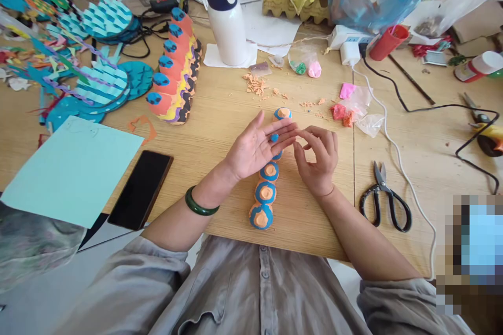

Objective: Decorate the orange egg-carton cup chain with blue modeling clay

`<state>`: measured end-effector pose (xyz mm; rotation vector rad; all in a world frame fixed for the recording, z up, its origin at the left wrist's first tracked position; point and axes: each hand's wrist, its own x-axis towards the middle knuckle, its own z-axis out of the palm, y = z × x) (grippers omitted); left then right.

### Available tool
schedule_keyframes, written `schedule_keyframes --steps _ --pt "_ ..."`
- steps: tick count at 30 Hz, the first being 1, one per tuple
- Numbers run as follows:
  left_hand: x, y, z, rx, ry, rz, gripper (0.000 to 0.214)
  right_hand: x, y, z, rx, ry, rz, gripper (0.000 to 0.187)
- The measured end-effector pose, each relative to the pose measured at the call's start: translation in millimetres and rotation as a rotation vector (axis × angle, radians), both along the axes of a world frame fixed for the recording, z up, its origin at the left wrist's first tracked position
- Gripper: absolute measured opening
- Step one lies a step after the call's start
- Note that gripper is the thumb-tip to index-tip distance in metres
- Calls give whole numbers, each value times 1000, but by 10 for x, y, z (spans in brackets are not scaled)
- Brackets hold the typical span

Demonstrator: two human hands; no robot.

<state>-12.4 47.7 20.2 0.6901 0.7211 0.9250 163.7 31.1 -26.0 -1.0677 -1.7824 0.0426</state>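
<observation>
A small round ball of blue clay (274, 137) lies on the fingers of the left hand (255, 149), which is spread flat, palm up, holding nothing in a grip. The right hand (317, 159) sits just beside it, fingers curled loosely inward, its fingertips (299, 136) meeting the left fingertips next to the ball; whether it pinches any clay cannot be told.

Under both hands runs a row of orange clay domes ringed in blue (265, 193), soft and matte, lined from near the table's front edge up past the hands. The pale wooden table (220, 115) has bare room on either side of this row.

To the right, black-handled steel scissors (383, 199) lie flat, well apart from the hand, with a white cable (396, 154) curving beside them. Crumpled clear bags with pink and orange clay lumps (346, 110) rest beyond the right hand. To the left lie a glossy black phone (140, 188) and a smooth sheet of pale green paper (74, 170), both overhanging the front edge. Farther back stands a stacked caterpillar of orange egg-carton cups with blue tips (175, 70).
</observation>
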Motion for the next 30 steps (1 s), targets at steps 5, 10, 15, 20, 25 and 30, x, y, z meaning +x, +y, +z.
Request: schedule_keyframes --steps 5,10,15,20,25,30 --pt "15 -56 -41 23 30 -84 75 -26 -35 61 51 -143 48 30" --pt "-28 -70 -97 171 116 -7 54 -13 -39 83 56 -33 83 24" --pt "-39 -75 -178 232 270 56 40 -5 -63 73 -90 106 142 23" --pt "-42 -78 -181 253 364 114 38 -9 -72 67 -146 155 207 21" --pt "-38 -87 -118 279 382 95 43 1 -58 93 -147 184 183 8" --pt "-29 -94 -133 319 392 87 42 2 -73 105 -320 322 217 12"
